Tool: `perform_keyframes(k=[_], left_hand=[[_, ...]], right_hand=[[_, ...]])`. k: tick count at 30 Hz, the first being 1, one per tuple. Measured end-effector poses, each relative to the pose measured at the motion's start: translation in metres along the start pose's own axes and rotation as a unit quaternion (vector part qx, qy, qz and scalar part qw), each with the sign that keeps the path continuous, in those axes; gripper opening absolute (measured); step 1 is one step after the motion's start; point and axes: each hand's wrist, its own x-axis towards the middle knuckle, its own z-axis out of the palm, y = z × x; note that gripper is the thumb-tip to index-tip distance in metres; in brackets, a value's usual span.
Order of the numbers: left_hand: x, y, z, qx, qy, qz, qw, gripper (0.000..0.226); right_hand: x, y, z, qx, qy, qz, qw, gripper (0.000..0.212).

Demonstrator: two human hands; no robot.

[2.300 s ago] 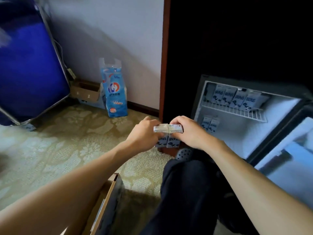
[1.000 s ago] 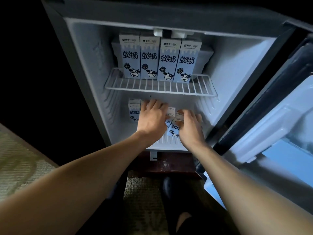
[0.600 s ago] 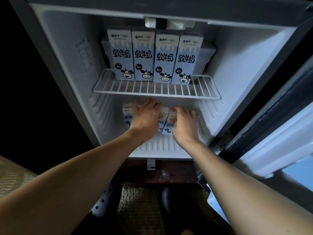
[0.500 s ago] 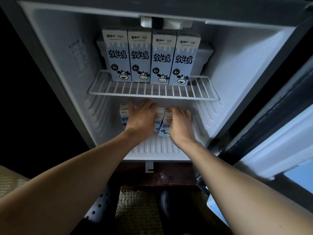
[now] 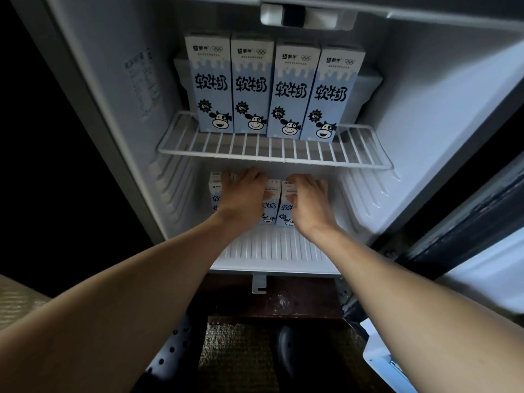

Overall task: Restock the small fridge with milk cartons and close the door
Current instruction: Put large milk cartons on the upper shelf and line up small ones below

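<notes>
Below the wire shelf (image 5: 272, 154), both hands have pushed the lower milk cartons (image 5: 272, 207) deeper into the fridge (image 5: 425, 123) than a second ago. The left hand (image 5: 242, 199) hooks its fingers over their tops, and the right hand (image 5: 310, 207) clasps the rightmost one. Above the shelf, the four upper cartons (image 5: 272, 89) stand unchanged.

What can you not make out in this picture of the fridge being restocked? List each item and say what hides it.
- Count of lower cartons, head view: the left hand and right hand cover them.
- Grip or press: unclear, as the finger ends lie behind the carton tops.
- Most of the door: cut off by the right edge.
- Print on the wall label: too small and blurred.
</notes>
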Motion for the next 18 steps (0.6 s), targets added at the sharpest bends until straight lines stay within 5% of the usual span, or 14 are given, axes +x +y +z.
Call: perform_keyframes(k=[18], left_hand=[[0.005, -0.003, 0.008, 0.007, 0.009, 0.009, 1.0, 0.034]], right_hand=[[0.013, 0.001, 0.007, 0.029, -0.007, 0.011, 0.999, 0.04]])
